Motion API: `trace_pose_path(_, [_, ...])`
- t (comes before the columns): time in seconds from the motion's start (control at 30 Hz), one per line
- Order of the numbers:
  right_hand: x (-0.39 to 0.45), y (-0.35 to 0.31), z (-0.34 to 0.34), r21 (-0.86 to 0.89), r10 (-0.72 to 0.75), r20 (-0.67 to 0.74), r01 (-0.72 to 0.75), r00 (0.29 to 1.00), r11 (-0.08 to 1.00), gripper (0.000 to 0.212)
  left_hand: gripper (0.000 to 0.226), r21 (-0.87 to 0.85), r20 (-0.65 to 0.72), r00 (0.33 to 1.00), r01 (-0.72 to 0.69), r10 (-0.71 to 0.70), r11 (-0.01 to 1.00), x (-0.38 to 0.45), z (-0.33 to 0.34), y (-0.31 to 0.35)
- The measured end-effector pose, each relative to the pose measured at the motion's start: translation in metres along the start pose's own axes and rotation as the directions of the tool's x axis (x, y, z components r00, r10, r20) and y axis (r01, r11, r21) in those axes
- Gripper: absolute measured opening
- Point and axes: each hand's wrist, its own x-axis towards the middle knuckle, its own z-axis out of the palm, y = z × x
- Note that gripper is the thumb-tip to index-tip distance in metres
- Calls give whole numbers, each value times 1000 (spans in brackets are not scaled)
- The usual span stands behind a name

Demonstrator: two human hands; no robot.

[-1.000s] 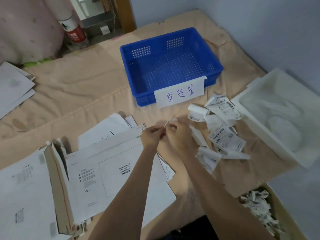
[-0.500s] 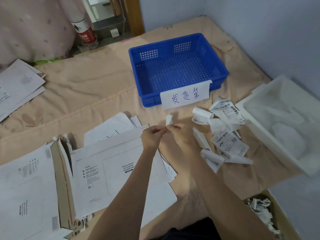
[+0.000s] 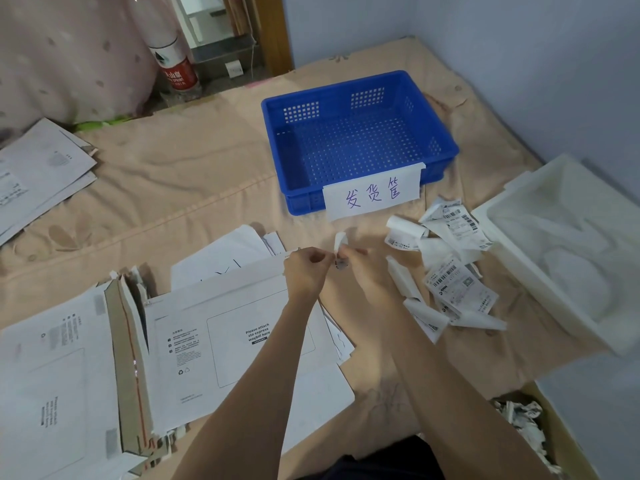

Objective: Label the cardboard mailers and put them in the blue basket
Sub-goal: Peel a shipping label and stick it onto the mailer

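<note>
My left hand (image 3: 304,271) and my right hand (image 3: 360,271) meet above the cloth, both pinching one small white label (image 3: 339,242) whose curled end sticks up between them. A white cardboard mailer (image 3: 221,341) with a printed waybill box lies flat under my left forearm, on top of other mailers. The blue basket (image 3: 446,147) stands behind my hands with nothing inside; a handwritten paper sign (image 3: 374,195) hangs on its front wall. Loose printed labels (image 3: 450,282) lie in a heap to the right of my hands.
A white plastic tray (image 3: 540,271) sits at the right. More mailers (image 3: 45,375) are stacked at the near left and another pile (image 3: 34,174) lies far left. A cardboard box of crumpled backing paper (image 3: 519,420) is at the lower right. A bottle (image 3: 176,64) stands beyond the cloth.
My hands stay together on the label, and its free end has curled up a little higher between them. The view has shifted slightly; nothing else moved.
</note>
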Motion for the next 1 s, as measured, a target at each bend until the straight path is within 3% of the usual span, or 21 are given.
trace_pose_path(0.33, [4,8,3,-9,-81,66,82,995,997,7,13,5,35,999,15,-15,1000,3,2,-5])
trace_pose_path(0.47, [9,9,9,-126,-100,40,105,994,986,19,16,-5,71,997,21,-20,1000,6,6,-8])
trace_pose_path(0.57, [8,8,14,-230,-135,-5,130,991,964,8,18,17,84,997,0,-1,1000,6,8,-7])
trace_pose_path(0.73, [3,4,15,-328,-219,-30,198,975,924,9,20,22,93,995,-38,36,999,5,9,-6])
trace_pose_path(1.0, [8,5,11,-298,-223,13,217,975,930,9,15,-48,119,992,47,-41,998,5,5,-8])
